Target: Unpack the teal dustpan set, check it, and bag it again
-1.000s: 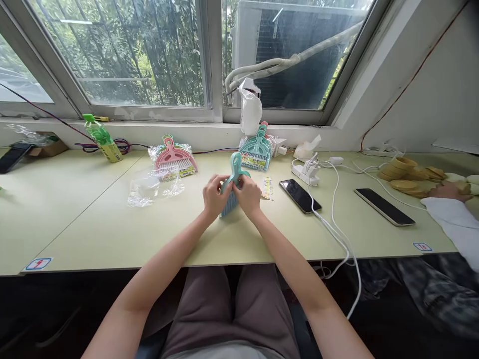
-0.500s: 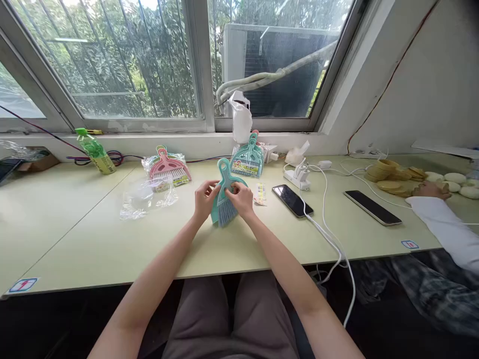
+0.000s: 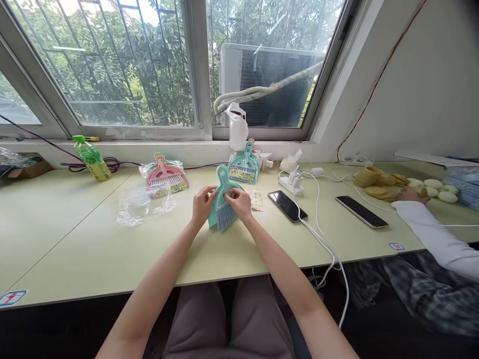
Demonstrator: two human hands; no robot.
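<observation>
In the middle of the frame the left hand (image 3: 202, 204) and the right hand (image 3: 239, 203) hold a small brush and dustpan set (image 3: 222, 200) just above the table (image 3: 93, 249). To its left lies an empty plastic bag (image 3: 140, 205), and behind that a packed set (image 3: 164, 174). Another packed set (image 3: 244, 167) stands behind the hands. At the right lie two phones (image 3: 287, 205) (image 3: 361, 212). At the far left stands a bottle (image 3: 91, 158), tilted.

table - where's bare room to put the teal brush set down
Bare table lies left of the left hand, below the empty plastic bag. It is crowded right of the right hand: label, phone, white cable.
</observation>
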